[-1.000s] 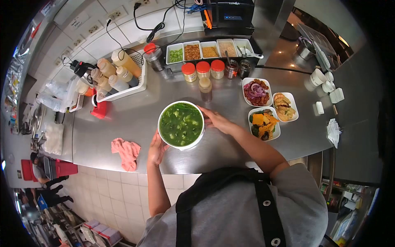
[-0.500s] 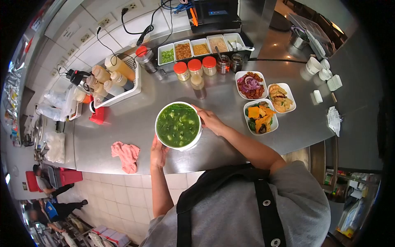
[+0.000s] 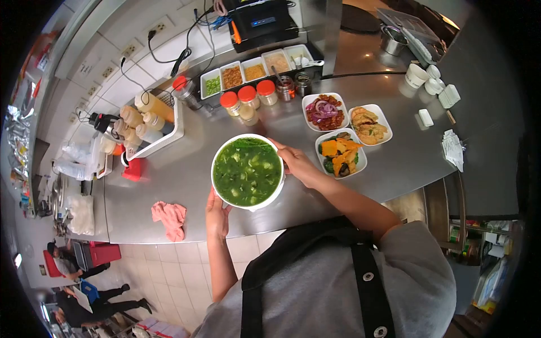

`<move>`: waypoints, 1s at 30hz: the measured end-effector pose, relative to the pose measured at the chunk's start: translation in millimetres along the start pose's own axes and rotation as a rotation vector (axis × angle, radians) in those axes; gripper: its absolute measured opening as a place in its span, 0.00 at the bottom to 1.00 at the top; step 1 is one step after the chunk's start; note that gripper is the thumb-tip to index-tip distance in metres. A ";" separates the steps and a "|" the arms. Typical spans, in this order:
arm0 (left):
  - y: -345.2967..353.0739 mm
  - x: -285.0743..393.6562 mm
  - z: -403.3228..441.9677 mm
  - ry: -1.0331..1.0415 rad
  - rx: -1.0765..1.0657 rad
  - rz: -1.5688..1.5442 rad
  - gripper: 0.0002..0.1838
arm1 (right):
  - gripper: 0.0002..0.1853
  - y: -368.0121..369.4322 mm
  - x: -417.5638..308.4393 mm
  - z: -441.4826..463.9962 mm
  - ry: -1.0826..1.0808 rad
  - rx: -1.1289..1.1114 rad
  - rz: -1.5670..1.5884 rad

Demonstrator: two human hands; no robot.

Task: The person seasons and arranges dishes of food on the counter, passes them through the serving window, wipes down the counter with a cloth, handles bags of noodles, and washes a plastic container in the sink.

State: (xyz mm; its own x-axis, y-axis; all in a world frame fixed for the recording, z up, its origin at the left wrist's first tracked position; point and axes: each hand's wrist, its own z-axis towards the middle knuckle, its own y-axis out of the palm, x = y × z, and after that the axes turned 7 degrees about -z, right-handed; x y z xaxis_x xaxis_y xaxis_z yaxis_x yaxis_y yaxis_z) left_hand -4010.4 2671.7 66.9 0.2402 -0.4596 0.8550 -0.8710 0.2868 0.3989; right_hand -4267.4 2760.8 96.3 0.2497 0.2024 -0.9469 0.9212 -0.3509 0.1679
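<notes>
A white round bowl of green soup, with leafy bits and pale chunks in it, is between my two hands, above the steel counter's near side. My left hand grips the bowl's lower left side, thumb and fingers curled against it. On the upper right side, my right hand holds the wall, its fingers partly hidden by the bowl. A crumpled pink cloth lies to the left. To the right stand three white square dishes: meat with purple onion, golden fried pieces and orange-and-green vegetables.
A white basket of squeeze bottles sits at the left rear. Red-lidded jars and topping trays line the back. White cups stand far right. Two people are in the background at lower left.
The soup bowl looks larger and nearer to me, both hands still on it. My view has shifted slightly. In the background, one person has moved further into sight.
</notes>
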 end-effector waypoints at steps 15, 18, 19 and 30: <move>216.6 -19.2 25.7 -0.057 -0.205 0.134 0.22 | 0.23 -187.0 -71.3 -56.8 -0.101 0.258 -0.037; 274.1 -33.4 42.4 -0.097 -0.238 0.135 0.22 | 0.23 -239.9 -97.9 -59.7 -0.085 0.298 0.019; 293.4 -41.7 48.1 -0.096 -0.260 0.118 0.22 | 0.23 -260.8 -99.4 -58.2 -0.093 0.310 0.002; 480.2 -106.0 168.3 -0.207 -0.365 0.000 0.33 | 0.23 -462.6 -152.1 10.9 -0.120 0.413 -0.106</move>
State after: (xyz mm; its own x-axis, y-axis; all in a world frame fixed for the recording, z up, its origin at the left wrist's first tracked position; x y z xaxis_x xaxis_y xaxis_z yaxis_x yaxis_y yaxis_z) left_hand -4526.2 2716.6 112.1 0.1164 -0.6080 0.7854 -0.6529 0.5491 0.5218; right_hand -4734.8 2882.4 159.6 0.1013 0.1578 -0.9823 0.7372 -0.6749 -0.0324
